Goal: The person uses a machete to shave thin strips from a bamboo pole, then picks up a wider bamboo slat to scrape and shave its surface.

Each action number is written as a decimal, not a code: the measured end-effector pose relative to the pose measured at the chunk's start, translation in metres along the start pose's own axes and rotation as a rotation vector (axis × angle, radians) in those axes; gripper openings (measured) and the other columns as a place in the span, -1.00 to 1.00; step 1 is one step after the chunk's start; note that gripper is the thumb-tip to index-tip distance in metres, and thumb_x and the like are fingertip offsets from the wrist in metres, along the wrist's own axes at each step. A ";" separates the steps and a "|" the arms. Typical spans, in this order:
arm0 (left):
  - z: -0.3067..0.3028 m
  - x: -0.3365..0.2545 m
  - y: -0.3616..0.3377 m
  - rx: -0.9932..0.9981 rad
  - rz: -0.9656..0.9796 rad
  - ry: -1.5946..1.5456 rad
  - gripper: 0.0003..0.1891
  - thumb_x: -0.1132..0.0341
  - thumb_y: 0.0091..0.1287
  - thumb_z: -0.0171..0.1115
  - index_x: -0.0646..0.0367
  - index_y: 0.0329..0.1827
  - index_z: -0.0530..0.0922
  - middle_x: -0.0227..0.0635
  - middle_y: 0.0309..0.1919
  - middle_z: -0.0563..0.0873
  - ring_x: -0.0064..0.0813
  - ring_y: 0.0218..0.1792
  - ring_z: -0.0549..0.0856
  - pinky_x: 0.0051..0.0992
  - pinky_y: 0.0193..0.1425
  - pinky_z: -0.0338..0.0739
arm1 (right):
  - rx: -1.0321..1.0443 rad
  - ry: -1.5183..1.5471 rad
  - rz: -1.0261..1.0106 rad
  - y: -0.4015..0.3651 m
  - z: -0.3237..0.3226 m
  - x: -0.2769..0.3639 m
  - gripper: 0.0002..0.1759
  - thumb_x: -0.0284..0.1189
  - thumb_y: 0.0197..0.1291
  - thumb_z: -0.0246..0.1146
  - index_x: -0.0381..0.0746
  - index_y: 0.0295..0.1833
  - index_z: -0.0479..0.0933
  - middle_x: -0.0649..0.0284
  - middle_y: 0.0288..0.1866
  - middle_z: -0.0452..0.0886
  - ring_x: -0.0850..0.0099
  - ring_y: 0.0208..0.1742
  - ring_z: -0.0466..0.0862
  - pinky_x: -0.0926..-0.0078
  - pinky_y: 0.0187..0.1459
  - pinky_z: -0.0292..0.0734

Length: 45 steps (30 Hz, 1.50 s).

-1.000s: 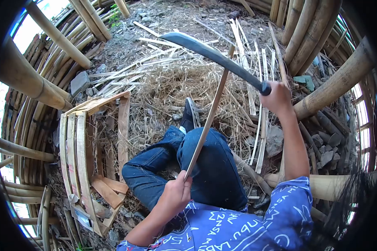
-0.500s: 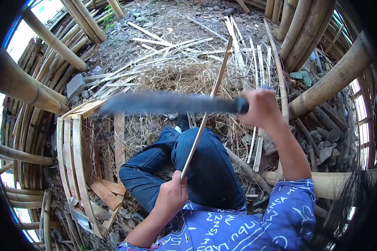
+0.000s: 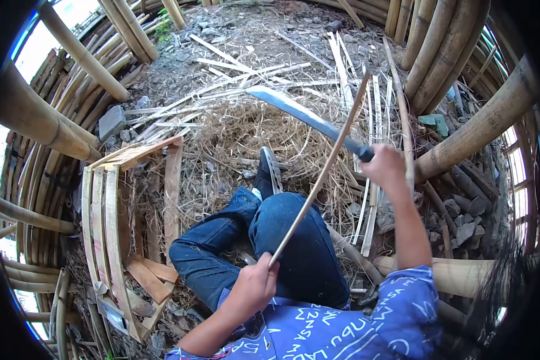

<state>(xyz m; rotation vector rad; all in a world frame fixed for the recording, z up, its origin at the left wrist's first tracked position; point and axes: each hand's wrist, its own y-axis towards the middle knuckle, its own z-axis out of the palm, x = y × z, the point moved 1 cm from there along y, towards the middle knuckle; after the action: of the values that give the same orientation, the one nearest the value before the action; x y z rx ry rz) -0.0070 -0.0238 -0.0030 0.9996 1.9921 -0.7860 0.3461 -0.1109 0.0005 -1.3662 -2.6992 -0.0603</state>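
Bamboo strip, thin, pale and straight, slants up from the left hand, closed around its lower end above the knees. Right hand, arm extended, fists the handle of a long curved steel machete, whose blade crosses the strip. Ground: dry shavings; thick bamboo poles surround

short-sleeved blue shirt with white lettering, dark blue jeans, dark shoe.
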 end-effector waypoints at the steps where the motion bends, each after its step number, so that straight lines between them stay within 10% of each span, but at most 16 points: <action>1: -0.002 -0.002 0.003 0.042 -0.039 -0.062 -0.90 0.41 0.45 0.04 0.27 -0.18 0.40 0.12 -0.61 0.53 0.17 -0.51 0.61 -0.07 -0.48 0.41 | 0.007 -0.004 0.003 -0.005 0.014 -0.003 -0.69 -0.18 0.01 0.30 -0.19 -0.25 0.67 0.01 -0.31 0.71 0.06 -0.25 0.73 0.15 -0.09 0.64; 9: -0.010 0.020 0.014 0.210 -0.175 -0.496 -0.68 0.18 0.60 -0.10 0.12 -0.36 0.37 -0.63 -0.63 0.35 -0.78 -0.64 0.32 -0.63 -0.59 0.20 | -0.124 0.815 0.074 -0.030 0.061 -0.017 -0.84 -0.43 0.00 0.25 -0.28 -0.53 0.53 0.21 -0.66 0.55 0.37 -0.56 0.63 0.40 -0.44 0.47; 14: -0.016 0.014 0.024 0.299 -0.406 -0.672 -0.64 0.22 0.57 -0.04 0.21 -0.42 0.40 -0.59 -0.63 0.36 -0.73 -0.56 0.33 -0.53 -0.52 0.25 | -0.040 1.274 0.102 -0.066 0.030 0.011 -0.86 -0.56 -0.02 0.21 -0.24 -0.57 0.43 0.40 -0.70 0.45 0.57 -0.65 0.45 0.50 -0.58 0.28; 19: -0.010 0.004 0.027 0.204 -0.211 -0.446 -0.62 0.21 0.60 -0.11 0.11 -0.47 0.34 -0.62 -0.63 0.35 -0.78 -0.62 0.29 -0.60 -0.59 0.20 | -0.036 0.823 -0.284 -0.090 -0.018 0.047 -0.88 -0.47 -0.08 0.31 -0.23 -0.50 0.50 0.26 -0.66 0.52 0.43 -0.57 0.63 0.41 -0.48 0.49; 24: -0.014 -0.010 0.028 0.037 -0.023 -0.139 -0.69 0.27 0.56 -0.08 0.31 -0.33 0.40 -0.36 -0.65 0.37 -0.63 -0.53 0.35 -0.41 -0.46 0.32 | -0.018 0.317 -0.673 -0.096 -0.023 0.076 -0.76 -0.26 -0.21 0.40 -0.17 -0.47 0.57 0.15 -0.55 0.63 0.15 -0.43 0.70 0.23 -0.34 0.57; 33: -0.012 -0.021 0.024 -0.070 -0.066 -0.047 -0.77 0.35 0.49 -0.05 0.36 -0.23 0.47 0.08 -0.61 0.47 0.06 -0.56 0.53 -0.17 -0.43 0.36 | 0.075 0.056 -0.609 -0.078 -0.033 0.079 -0.74 -0.22 -0.19 0.37 -0.18 -0.46 0.59 0.13 -0.52 0.66 0.15 -0.38 0.73 0.21 -0.25 0.61; 45: -0.012 -0.021 0.023 -0.059 -0.074 -0.037 -0.78 0.31 0.50 0.00 0.30 -0.25 0.42 0.19 -0.61 0.54 0.26 -0.49 0.58 0.05 -0.41 0.40 | -0.028 -0.015 -0.413 -0.034 -0.051 0.050 -0.78 -0.32 -0.22 0.41 -0.15 -0.39 0.66 0.08 -0.50 0.66 0.09 -0.36 0.71 0.19 -0.16 0.60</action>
<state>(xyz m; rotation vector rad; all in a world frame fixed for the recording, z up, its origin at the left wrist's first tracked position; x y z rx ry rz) 0.0169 -0.0105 0.0169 0.8752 2.0182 -0.7760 0.2938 -0.0948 0.0574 -0.7950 -2.9544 -0.1234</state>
